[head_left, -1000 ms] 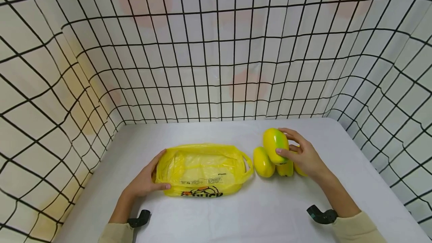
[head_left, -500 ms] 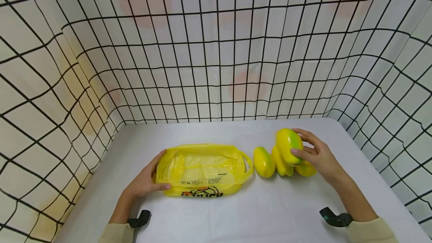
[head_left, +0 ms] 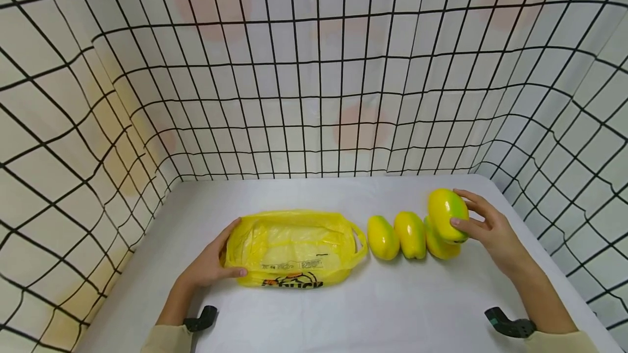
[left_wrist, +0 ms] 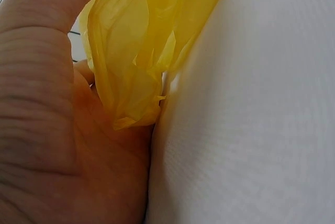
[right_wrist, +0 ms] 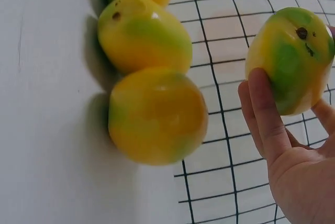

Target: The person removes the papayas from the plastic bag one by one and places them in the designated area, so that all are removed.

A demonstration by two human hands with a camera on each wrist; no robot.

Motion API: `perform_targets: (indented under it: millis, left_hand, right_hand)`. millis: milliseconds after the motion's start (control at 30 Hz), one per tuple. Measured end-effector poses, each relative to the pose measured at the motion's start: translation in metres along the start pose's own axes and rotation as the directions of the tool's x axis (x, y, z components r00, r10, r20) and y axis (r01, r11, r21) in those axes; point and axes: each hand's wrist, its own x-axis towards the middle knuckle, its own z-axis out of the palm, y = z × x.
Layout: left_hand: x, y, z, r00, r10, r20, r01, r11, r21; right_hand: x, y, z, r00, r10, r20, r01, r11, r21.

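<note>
My left hand (head_left: 208, 263) grips the left end of a yellow plastic bag (head_left: 294, 249), thumb on the front rim and fingers at the back. The left wrist view shows the bag's crumpled end (left_wrist: 131, 77) between thumb and fingers. The bag lies on the table, its mouth spread wide and its lining showing. At the right, my right hand (head_left: 490, 230) holds a yellow-green mango (head_left: 444, 212) in the air, pinched between thumb and fingers. Below it lies a mango (head_left: 440, 248), partly covered by the held one. Two more mangoes, one in the middle (head_left: 410, 234) and one beside the bag's handle (head_left: 383, 237), complete a row.
A white cloth covers the table (head_left: 343, 315). Black wire grid (head_left: 304, 97) rises along the back and both sides, with pale sheeting behind it. A black wrist device (head_left: 510, 324) sits on the right forearm, another (head_left: 202, 318) on the left.
My right hand has carried the held mango rightward along the row, uncovering the middle mango and now overlapping the rightmost. The left hand and the bag have stayed in place.
</note>
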Motion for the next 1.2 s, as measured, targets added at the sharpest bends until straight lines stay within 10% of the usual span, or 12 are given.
perform_targets:
  millis: [1200]
  left_hand:
    - [0.000, 0.002, -0.001, 1.000, 0.006, 0.012, -0.006, 1.000, -0.006]
  right_hand:
    - [-0.003, 0.077, -0.037, 0.988, 0.157, 0.000, -0.155, 0.976, -0.153]
